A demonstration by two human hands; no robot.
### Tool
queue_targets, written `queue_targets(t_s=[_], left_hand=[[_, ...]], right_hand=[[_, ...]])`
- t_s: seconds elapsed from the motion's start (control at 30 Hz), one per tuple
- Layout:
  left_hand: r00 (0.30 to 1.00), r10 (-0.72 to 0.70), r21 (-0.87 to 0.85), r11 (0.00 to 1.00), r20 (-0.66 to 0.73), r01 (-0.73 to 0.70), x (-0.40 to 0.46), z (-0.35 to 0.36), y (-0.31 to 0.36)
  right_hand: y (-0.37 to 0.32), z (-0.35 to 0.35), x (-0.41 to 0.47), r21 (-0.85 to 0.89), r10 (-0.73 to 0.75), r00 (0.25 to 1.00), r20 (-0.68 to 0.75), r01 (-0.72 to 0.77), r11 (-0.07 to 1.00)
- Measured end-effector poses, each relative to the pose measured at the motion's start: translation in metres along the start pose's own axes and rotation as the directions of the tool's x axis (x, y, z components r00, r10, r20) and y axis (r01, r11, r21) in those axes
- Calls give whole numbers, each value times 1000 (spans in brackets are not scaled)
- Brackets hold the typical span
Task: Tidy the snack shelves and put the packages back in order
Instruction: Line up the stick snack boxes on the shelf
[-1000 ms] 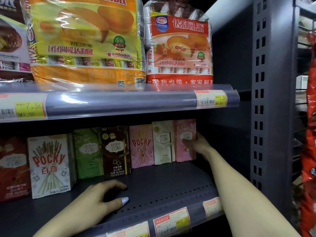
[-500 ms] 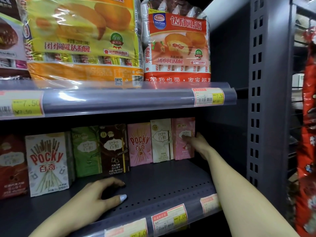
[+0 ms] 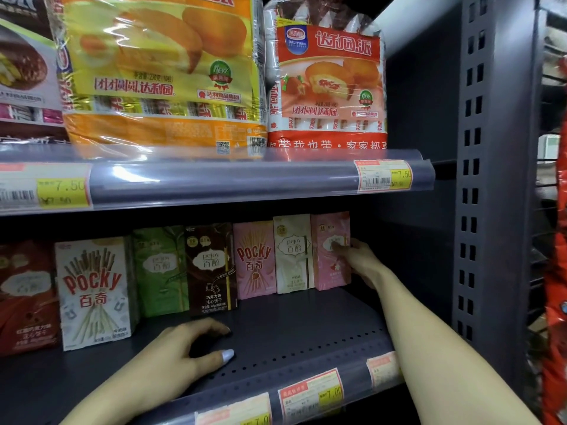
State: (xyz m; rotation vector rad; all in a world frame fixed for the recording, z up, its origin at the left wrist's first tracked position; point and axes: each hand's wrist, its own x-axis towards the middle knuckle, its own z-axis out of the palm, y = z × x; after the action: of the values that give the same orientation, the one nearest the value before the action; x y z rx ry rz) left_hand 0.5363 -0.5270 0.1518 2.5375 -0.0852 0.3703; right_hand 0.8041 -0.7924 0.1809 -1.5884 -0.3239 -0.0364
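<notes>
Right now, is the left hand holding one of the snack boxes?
No, the left hand rests on the bare dark grey metal shelf, in front of the boxes, with nothing in its fingers.

Lower shelf (image 3: 306, 326) front lies bare (boxes (image 3: 211, 268) block the back).

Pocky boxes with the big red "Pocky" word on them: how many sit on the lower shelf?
2. A white Pocky box stands toward the left; a pink Pocky box stands mid-row, between the brown and cream boxes. More may hide behind.

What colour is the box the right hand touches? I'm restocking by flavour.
Pink box, right hand on it; head view.
</notes>
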Motion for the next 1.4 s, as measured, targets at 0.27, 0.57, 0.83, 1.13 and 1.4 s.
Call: queue_targets(t_s=[0.27,0.57,0.83,1.13,1.4], left_hand=[[1000,13,3,1000,6,-13,-1,0,0],[1000,5,23,1000,8,-5,0,0,-1],[1000,16,13,1000,-2,-16,-1,1,0],[1000,14,23,1000,5,-14,-1,0,1],[1000,10,20,1000,3,-10,-1,1,2]], right_hand=[[1,2,-4,53,-4,999,-51,7,999],[-2,3,-8,64,-26,999,-37,28,998],[-1,4,-7,46,-51,998,-47,53,998],[-4,5,-11,-41,-108,991,-85,105,994],[-7,0,-16,-76,-132,986,-98,125,989]])
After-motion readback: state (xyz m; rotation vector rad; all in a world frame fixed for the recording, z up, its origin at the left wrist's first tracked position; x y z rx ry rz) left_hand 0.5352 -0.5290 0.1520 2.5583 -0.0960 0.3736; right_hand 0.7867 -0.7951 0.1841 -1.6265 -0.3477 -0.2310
